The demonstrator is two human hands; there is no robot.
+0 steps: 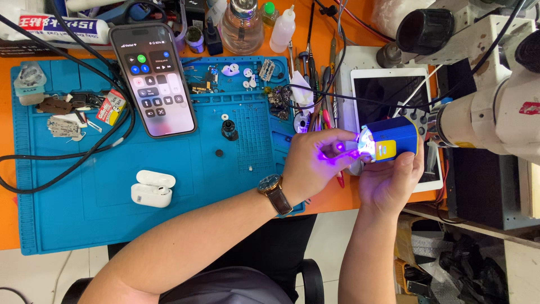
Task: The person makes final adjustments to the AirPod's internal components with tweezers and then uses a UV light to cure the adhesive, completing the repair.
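My right hand [391, 180] grips a small blue and yellow box-shaped lamp [394, 139] that throws violet light from its left end. My left hand [312, 163], with a brown-strapped watch on the wrist, pinches something tiny right in that glow; the light hides what it is. Both hands hover over the right edge of the blue work mat [112, 208], in front of a white tablet [388, 93]. A smartphone [153, 79] with a lit screen lies on the mat to the left. A white earbud case [152, 188] stands open near the mat's middle.
A microscope [495, 84] reaches in from the right. Bottles [243, 25] and tweezers and screwdrivers [320, 84] crowd the back of the orange table. Black cables [67, 152] loop over the mat's left side, beside small parts and labels. A chair shows below.
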